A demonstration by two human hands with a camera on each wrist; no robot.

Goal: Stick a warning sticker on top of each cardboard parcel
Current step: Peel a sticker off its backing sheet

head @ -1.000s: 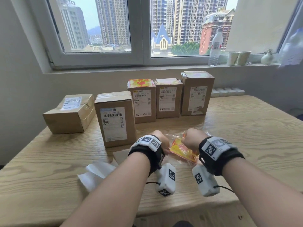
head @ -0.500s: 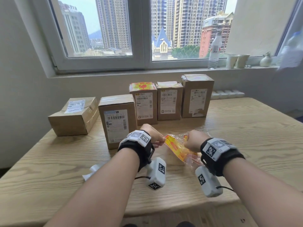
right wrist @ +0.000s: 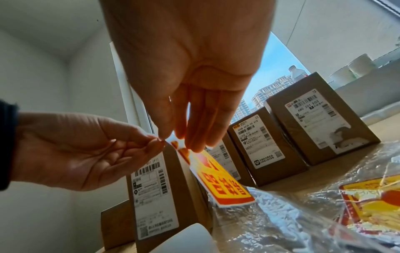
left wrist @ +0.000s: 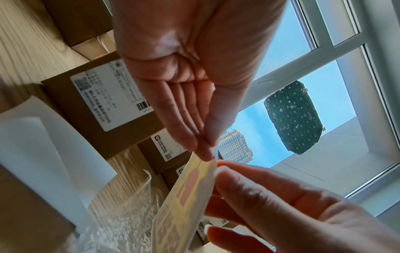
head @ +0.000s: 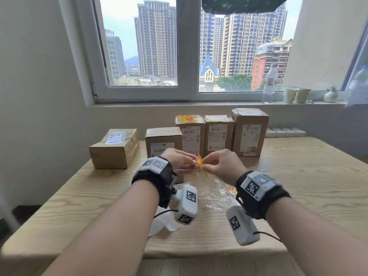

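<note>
1. Left hand, raised above the table: thumb and fingertips pinched on the top corner of the warning sticker.
2. Right hand, at 3 o'clock of the left and nearly touching it: thumb and forefinger pinched on the same corner, other fingers hanging loosely down.
3. Sticker held in the air between both hands, red and yellow, hanging down toward 5 o'clock; printed face clear in the right wrist view, pale back in the left wrist view.
4. Below the hands, at 6 o'clock: crinkled clear plastic bag flat on the table, more yellow-red stickers inside.
5. At 7 o'clock, under the left wrist: white backing paper lying on the table.
6. At 12 o'clock, beyond the hands: five cardboard parcels in a row; nearest parcel bare on top, flat parcel at 10 o'clock bare of any red sticker.
7. Third parcel topped with a red-yellow sticker; tops of the next two too blurred to tell.
</note>
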